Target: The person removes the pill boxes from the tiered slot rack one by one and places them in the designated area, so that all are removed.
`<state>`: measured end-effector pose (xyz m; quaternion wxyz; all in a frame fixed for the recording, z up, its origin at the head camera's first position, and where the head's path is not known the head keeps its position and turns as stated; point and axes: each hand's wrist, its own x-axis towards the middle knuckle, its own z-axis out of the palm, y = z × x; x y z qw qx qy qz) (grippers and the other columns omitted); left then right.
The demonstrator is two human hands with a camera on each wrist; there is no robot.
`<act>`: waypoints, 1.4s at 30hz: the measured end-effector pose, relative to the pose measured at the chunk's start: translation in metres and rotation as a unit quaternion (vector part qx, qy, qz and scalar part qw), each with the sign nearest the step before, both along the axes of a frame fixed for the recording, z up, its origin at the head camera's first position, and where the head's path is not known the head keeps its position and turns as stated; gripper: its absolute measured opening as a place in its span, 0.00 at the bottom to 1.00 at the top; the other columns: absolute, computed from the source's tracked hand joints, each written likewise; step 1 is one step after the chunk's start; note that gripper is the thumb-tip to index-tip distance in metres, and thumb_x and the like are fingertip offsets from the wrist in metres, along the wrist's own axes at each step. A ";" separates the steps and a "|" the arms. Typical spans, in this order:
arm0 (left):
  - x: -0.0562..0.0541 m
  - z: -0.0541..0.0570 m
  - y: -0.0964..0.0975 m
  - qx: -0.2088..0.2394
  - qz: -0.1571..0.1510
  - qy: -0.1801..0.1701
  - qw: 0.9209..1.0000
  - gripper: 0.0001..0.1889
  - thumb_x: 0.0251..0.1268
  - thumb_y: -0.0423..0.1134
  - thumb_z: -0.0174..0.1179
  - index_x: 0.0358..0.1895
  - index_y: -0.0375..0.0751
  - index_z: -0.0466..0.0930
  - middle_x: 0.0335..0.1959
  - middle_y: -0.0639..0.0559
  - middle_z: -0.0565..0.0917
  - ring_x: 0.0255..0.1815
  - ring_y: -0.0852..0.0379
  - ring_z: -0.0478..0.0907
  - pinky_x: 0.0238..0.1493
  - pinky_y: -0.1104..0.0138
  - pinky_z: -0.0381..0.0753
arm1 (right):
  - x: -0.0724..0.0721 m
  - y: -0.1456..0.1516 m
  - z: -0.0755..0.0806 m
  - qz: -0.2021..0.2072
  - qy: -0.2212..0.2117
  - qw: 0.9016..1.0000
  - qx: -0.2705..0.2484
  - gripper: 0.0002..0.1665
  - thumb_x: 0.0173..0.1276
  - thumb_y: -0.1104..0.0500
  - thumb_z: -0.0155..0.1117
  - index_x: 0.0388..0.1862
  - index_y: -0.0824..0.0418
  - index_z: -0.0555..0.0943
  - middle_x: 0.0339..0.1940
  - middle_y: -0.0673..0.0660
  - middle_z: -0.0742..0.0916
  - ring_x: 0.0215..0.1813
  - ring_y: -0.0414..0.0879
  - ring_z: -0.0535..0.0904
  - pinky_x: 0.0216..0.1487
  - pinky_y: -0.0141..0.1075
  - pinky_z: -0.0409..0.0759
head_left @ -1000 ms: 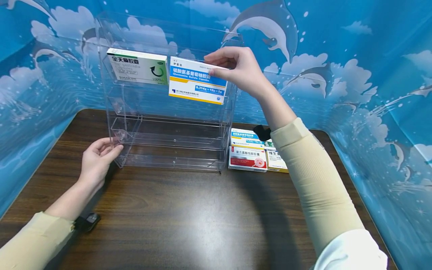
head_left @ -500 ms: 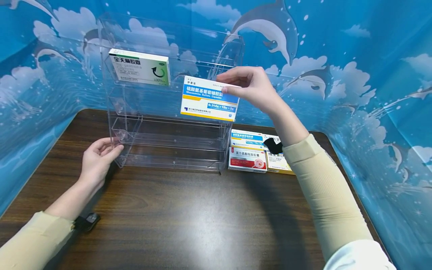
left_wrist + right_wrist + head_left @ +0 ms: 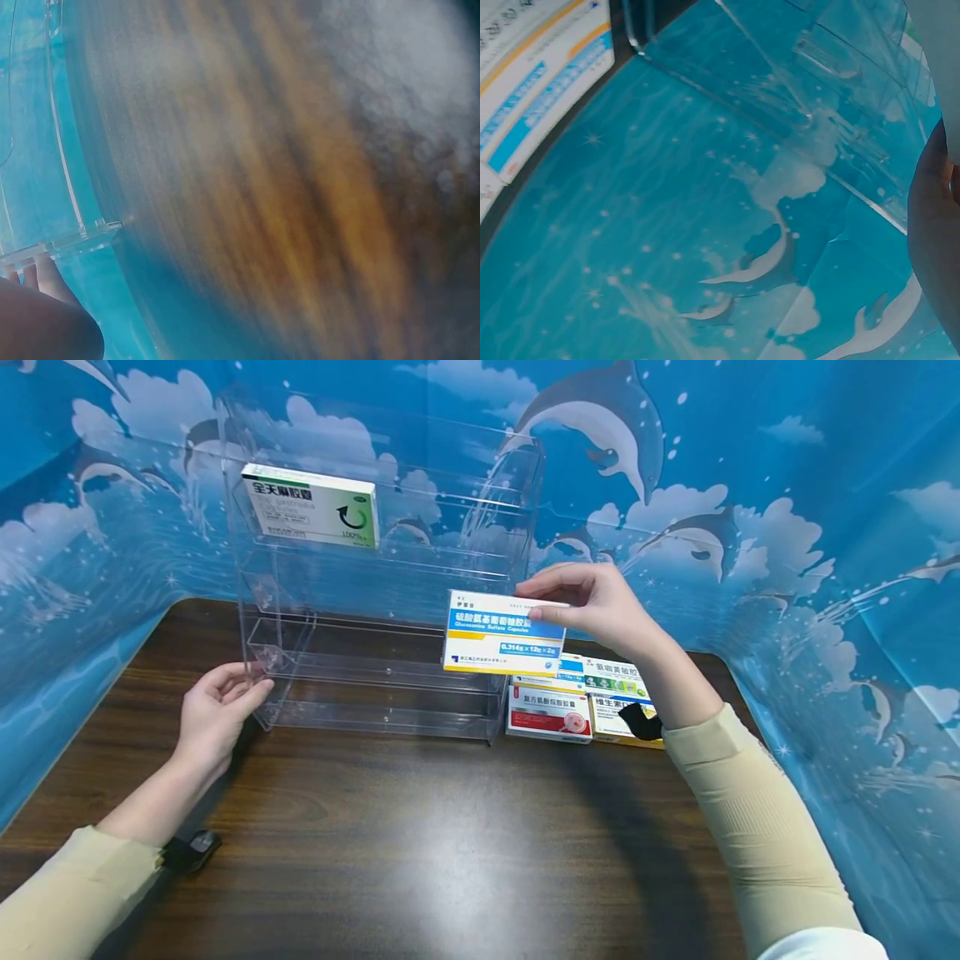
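Note:
My right hand (image 3: 600,606) pinches a white, blue and yellow medicine box (image 3: 487,652) by its upper right edge, thumb in front. The box is held upright in the air before the right part of a clear acrylic display rack (image 3: 386,720). At the rack's left side, my left hand (image 3: 217,714) holds the lower edge of the side panel; in the left wrist view its fingers (image 3: 52,281) touch the clear plastic. A white and green medicine box (image 3: 311,514) leans in the rack's upper tier at the left. The right wrist view shows only part of the right hand (image 3: 934,225).
Right of the rack, several medicine boxes lie on the wooden table (image 3: 360,827): a red and white box (image 3: 549,714), a yellow and white box (image 3: 611,714), a green and white box (image 3: 611,675) and a blue one partly covered. A blue dolphin-print curtain (image 3: 862,635) surrounds the table.
My right hand has brought the blue and yellow medicine box down and to the right, away from the rack's upper tier. The left hand stays at the rack's side.

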<state>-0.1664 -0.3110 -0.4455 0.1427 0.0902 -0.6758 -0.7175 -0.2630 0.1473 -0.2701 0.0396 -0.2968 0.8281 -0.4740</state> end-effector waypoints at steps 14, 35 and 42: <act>0.000 -0.001 0.000 -0.008 0.002 0.004 1.000 0.15 0.71 0.24 0.64 0.44 0.53 0.83 0.40 0.70 0.86 0.41 0.78 0.84 0.44 0.88 0.82 | 0.016 0.035 -0.036 -0.035 -0.059 0.997 0.046 0.18 0.74 0.62 0.73 0.61 0.60 0.88 0.62 0.59 0.89 0.58 0.40 0.86 0.56 0.27 0.86; 0.000 0.000 0.001 0.011 -0.003 0.012 1.000 0.16 0.70 0.23 0.65 0.43 0.53 0.83 0.39 0.69 0.87 0.40 0.78 0.84 0.44 0.88 0.82 | 0.042 0.093 -0.103 -0.040 -0.136 0.986 0.087 0.19 0.70 0.62 0.76 0.59 0.62 0.88 0.62 0.63 0.89 0.55 0.37 0.86 0.52 0.26 0.87; -0.001 0.000 0.001 0.018 -0.006 0.015 1.000 0.15 0.69 0.23 0.65 0.43 0.52 0.84 0.39 0.69 0.88 0.40 0.78 0.85 0.44 0.88 0.82 | 0.049 0.098 -0.123 -0.025 -0.167 0.982 0.085 0.19 0.71 0.63 0.75 0.60 0.62 0.88 0.63 0.64 0.88 0.55 0.38 0.86 0.51 0.28 0.88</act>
